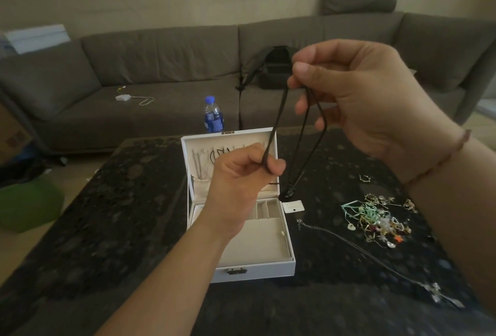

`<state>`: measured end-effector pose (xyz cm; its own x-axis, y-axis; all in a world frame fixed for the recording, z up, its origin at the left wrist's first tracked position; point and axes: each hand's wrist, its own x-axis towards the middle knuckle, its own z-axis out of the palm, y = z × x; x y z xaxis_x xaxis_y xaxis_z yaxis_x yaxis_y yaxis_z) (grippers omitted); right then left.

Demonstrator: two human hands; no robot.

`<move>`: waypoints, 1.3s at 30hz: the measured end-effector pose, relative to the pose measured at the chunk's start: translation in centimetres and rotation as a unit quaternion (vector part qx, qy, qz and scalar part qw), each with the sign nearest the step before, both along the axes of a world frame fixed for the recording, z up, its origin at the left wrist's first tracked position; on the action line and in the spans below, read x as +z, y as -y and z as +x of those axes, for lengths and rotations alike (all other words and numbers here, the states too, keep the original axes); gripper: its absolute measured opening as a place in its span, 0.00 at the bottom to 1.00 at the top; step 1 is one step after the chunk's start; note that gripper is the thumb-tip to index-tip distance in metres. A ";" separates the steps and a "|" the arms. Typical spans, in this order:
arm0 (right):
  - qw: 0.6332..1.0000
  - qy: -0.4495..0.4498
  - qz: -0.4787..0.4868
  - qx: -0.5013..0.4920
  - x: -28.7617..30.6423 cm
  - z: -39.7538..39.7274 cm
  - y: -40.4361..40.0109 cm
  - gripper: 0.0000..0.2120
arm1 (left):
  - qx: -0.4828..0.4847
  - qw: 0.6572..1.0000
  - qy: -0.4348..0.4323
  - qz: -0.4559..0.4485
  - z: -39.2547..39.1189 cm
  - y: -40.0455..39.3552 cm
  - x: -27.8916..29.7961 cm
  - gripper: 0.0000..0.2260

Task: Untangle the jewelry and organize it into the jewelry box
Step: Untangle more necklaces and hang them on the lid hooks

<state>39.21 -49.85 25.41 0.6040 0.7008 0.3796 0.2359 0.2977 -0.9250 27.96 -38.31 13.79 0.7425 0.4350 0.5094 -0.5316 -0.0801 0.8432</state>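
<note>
Holding black cord necklace (pixel 279 118) taut — right hand (pixel 357 99) pinches top high, left hand (pixel 241 180) pinches lower end, directly above open jewelry box (pixel 268 268); cord slants steeply, pendant dangling right of box — left hand nearer.

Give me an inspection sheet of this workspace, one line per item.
Surface: dark patterned table.
Job's things: white jewelry box open, necklaces hanging in its lid; black cord necklace held up; tangled jewelry pile to the right; silver chain beside it.
Clutter: water bottle behind the box; small white tag.
Grippers: left hand and right hand both pinch the cord.
Cables: white charger on the sofa.
Surroundings: grey sofa, black bag, green cushion.
</note>
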 end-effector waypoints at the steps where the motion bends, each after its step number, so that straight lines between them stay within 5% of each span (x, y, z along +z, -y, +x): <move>1: 1.000 -0.001 -0.001 -0.001 0.0 0.0 0.0 0.02 | 0.008 1.000 -0.010 -0.006 0.1 0.1 -0.1 0.07; 17: 0.999 -0.028 -0.044 0.016 -0.9 -1.0 -0.8 0.03 | -0.034 0.992 -0.119 -0.007 0.8 0.6 -4.2 0.31; 22: 0.992 -0.102 -0.056 0.047 -1.1 -2.3 -1.9 0.05 | -0.157 0.970 -0.055 -0.179 1.5 2.7 -4.6 0.41; 32: 0.957 -0.261 -0.078 0.100 -0.5 -2.1 -3.0 0.06 | -0.325 0.873 0.056 -0.361 2.5 4.8 -5.9 0.39; 39: 0.960 -0.263 -0.026 0.088 -0.5 -2.0 -3.3 0.08 | -0.320 0.871 0.068 -0.367 2.5 5.1 -5.6 0.39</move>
<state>37.21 -46.55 24.94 0.5731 0.8193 0.0159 -0.3174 0.2399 -0.9174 30.48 -43.38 8.23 0.9075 0.1991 0.3700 -0.3672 0.8038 0.4682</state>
